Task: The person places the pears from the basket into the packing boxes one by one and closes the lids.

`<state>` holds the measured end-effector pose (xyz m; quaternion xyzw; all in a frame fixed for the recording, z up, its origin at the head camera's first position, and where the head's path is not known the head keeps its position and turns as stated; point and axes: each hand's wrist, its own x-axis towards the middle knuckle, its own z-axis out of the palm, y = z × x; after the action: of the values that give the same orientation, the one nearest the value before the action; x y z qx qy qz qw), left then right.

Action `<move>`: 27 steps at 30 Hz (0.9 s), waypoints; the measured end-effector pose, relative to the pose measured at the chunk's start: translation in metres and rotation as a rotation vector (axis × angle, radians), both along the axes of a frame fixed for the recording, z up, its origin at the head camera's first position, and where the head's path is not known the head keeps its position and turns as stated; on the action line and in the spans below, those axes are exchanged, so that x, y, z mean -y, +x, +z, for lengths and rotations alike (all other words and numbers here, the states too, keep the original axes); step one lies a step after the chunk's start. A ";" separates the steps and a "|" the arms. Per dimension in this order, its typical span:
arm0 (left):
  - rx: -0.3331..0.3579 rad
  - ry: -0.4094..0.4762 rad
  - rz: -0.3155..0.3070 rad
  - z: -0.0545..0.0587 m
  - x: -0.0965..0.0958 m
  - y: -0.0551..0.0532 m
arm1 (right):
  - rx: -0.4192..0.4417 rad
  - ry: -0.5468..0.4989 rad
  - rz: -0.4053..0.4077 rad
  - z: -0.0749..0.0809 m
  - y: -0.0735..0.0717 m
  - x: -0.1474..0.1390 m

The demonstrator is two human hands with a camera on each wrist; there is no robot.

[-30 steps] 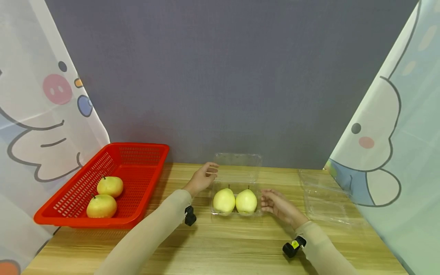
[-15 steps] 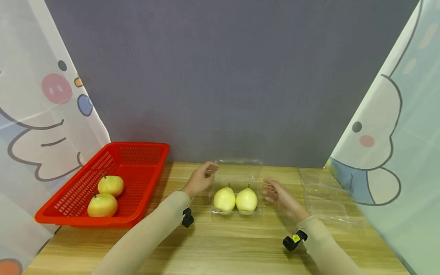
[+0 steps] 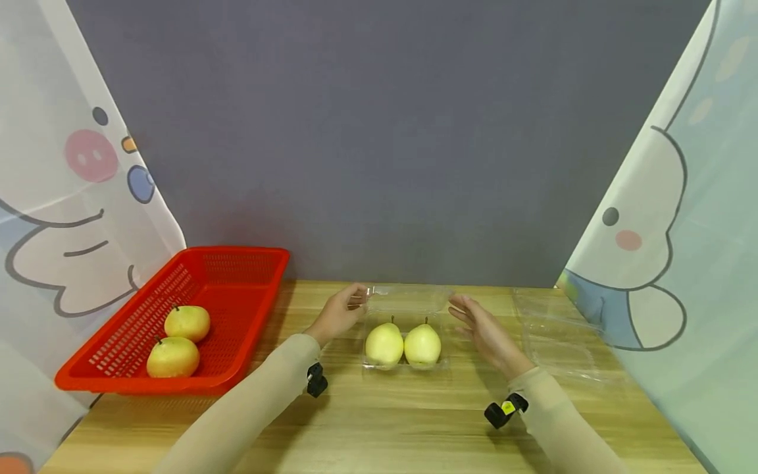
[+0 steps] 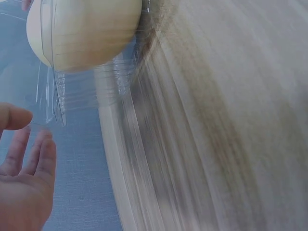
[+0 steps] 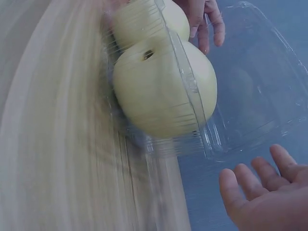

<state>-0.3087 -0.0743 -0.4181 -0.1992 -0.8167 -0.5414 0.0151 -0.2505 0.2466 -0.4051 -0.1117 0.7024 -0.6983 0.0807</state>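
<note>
A clear plastic clamshell box (image 3: 373,362) stands mid-table with two yellow-green pears, a left pear (image 3: 383,345) and a right pear (image 3: 422,344), side by side inside. Its hinged clear lid (image 3: 408,298) is raised at the back. My left hand (image 3: 339,311) is at the lid's left edge; in the left wrist view the lid's thin edge shows between thumb and fingertips. On the other side, my right hand (image 3: 484,328) has its fingers extended beside the lid's right corner. In the right wrist view those fingers (image 5: 250,180) are spread, with nothing between them.
At the left stands a red slotted basket (image 3: 260,322) with two more pears (image 3: 173,357) in it. More clear plastic packaging (image 3: 559,342) lies on the wooden table (image 3: 403,428) at the right. A grey panel (image 3: 391,145) rises behind the table, with printed cloth (image 3: 645,263) at the sides.
The lid's upper edge has come lower as it tilts. My right hand has moved from beside the right pear up to the lid's right corner; the left stays by its left edge.
</note>
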 end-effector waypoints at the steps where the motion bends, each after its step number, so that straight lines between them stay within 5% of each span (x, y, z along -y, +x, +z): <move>1: 0.008 0.000 -0.002 0.000 0.000 0.001 | -0.003 0.001 -0.001 0.000 0.000 0.000; 10: 0.029 -0.014 -0.030 0.001 0.002 0.010 | -0.104 0.157 -0.044 0.000 0.004 0.003; 27: 0.074 -0.151 -0.216 0.006 0.017 0.022 | -0.232 0.315 -0.045 0.001 0.014 0.004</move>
<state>-0.2870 -0.0917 -0.4118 -0.2662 -0.8289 -0.4839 -0.0883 -0.2361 0.2422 -0.4040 -0.1614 0.8098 -0.5640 0.0001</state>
